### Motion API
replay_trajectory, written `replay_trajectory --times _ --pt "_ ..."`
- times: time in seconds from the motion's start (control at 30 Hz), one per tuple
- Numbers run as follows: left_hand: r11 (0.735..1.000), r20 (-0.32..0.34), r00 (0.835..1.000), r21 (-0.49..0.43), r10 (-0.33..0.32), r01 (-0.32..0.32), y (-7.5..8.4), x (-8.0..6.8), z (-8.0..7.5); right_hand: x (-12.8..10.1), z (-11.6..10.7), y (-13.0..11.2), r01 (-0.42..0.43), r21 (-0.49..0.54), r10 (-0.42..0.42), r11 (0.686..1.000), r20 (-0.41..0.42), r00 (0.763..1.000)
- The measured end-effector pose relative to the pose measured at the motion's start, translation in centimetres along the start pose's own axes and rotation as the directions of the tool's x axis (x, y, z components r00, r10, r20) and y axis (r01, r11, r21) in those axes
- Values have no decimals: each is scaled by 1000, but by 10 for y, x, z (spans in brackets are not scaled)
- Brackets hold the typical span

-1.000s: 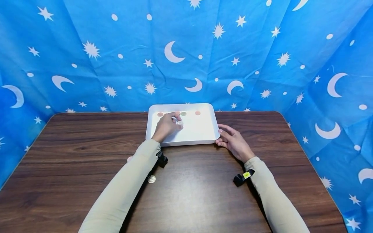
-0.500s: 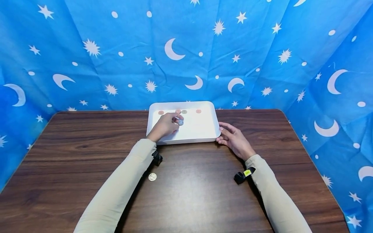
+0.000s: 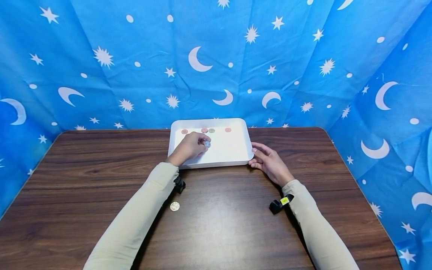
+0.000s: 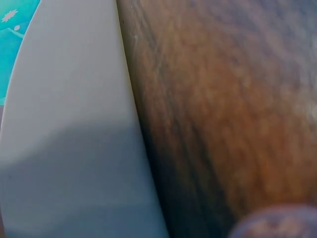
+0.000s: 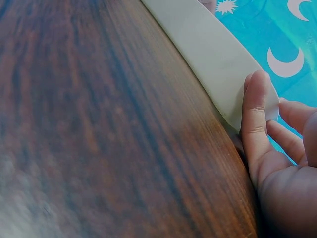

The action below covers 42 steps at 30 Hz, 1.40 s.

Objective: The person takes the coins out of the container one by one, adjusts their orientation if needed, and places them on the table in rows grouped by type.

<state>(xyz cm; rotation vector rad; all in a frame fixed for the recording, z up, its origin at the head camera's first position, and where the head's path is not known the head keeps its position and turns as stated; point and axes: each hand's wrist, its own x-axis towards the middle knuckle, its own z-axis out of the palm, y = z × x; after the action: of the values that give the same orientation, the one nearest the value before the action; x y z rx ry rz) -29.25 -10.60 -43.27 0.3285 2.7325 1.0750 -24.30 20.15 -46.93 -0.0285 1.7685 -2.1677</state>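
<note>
A white tray (image 3: 236, 157) sits at the far middle of the dark wooden table (image 3: 222, 221). My left hand (image 3: 191, 147) reaches over the tray's left part and pinches a silver coin (image 3: 207, 144) at its fingertips. Several coins lie along the tray's far wall: reddish coins (image 3: 184, 131), a greenish coin (image 3: 211, 130) and another reddish coin (image 3: 228, 129). My right hand (image 3: 268, 161) rests against the tray's near right corner with straight fingers (image 5: 257, 114) touching its wall (image 5: 213, 54). The left wrist view shows only the tray's outer wall (image 4: 64, 139) and the table.
One more silver coin (image 3: 174, 206) lies on the table beside my left forearm. A blue cloth with moons and stars (image 3: 216, 63) closes in the table at the back and sides. Small black wrist cameras (image 3: 279, 204) sit on both sleeves.
My left hand has turned the silver coin slightly in its fingertips over the tray. The right hand stays at the tray's corner.
</note>
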Motion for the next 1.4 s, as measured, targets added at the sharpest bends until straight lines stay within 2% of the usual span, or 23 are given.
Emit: replay_trajectory --times 0.23,0.37,0.47,0.63,0.83,1.13,1.27,1.4 --pt "995 4 998 81 60 -60 3 -5 -1 2 1 1 -14 -7 14 1000 3 1000" --pt "994 -6 994 20 106 -106 4 -9 -7 3 0 -1 -8 -7 8 1000 3 1000" --pt "992 1 993 -58 116 -115 6 -17 -13 2 -1 -1 -6 -6 6 1000 3 1000" --pt "983 18 992 -143 122 -118 9 -41 -24 1 -2 0 -14 -4 14 1000 8 1000" --pt "983 21 988 -109 150 -147 8 -77 -30 3 -1 0 -8 -6 8 1000 5 1000" --pt "979 104 987 -177 120 -100 -2 -121 -21 3 0 0 -12 -8 12 1000 -2 1000" --pt "969 145 975 -205 169 -138 -7 -134 -13 3 0 0 -9 -9 9 1000 -5 1000" --pt "963 207 952 -199 225 -184 -13 -142 -3 2 -1 2 0 -12 0 1000 -2 1000"
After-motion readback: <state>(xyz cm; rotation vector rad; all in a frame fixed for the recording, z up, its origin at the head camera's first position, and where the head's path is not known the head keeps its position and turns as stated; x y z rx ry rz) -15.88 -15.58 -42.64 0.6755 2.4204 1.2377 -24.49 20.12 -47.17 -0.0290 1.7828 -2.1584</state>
